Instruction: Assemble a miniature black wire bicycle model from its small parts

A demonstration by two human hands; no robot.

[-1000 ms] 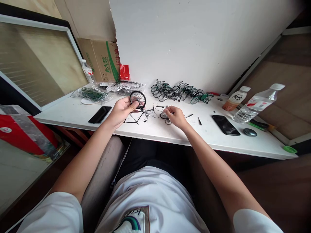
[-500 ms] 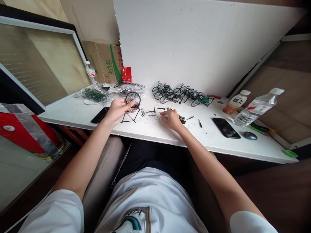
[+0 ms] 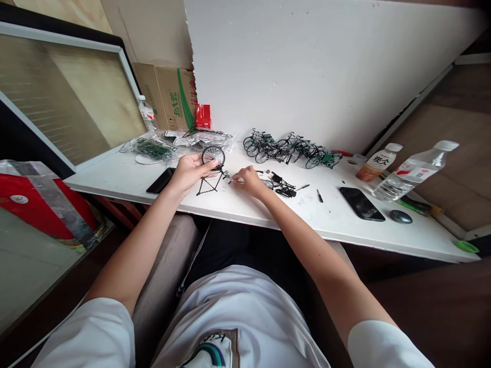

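My left hand (image 3: 188,173) grips a small black spoked wheel (image 3: 213,156) joined to a thin black model bicycle frame (image 3: 208,188), which hangs below and to the right of the fingers. Close to the right end of that frame, my right hand (image 3: 249,181) has its fingers pinched together; whatever they hold is too small to make out. Black loose bicycle parts (image 3: 284,187) lie on the white table (image 3: 245,210) just right of my right hand. Farther right are a small black pen-like tool (image 3: 319,196) and a thin dark rod.
A row of model bicycles (image 3: 291,149) stands at the back. Plastic bags of parts (image 3: 155,147) lie back left, near a phone (image 3: 160,181). On the right are another phone (image 3: 361,203), a round dark object (image 3: 401,216), a brown-drink bottle (image 3: 378,162) and a clear bottle (image 3: 416,172).
My right hand has moved left from the loose parts to beside the bicycle frame. My left hand still grips the wheel. The whole view has shifted slightly.
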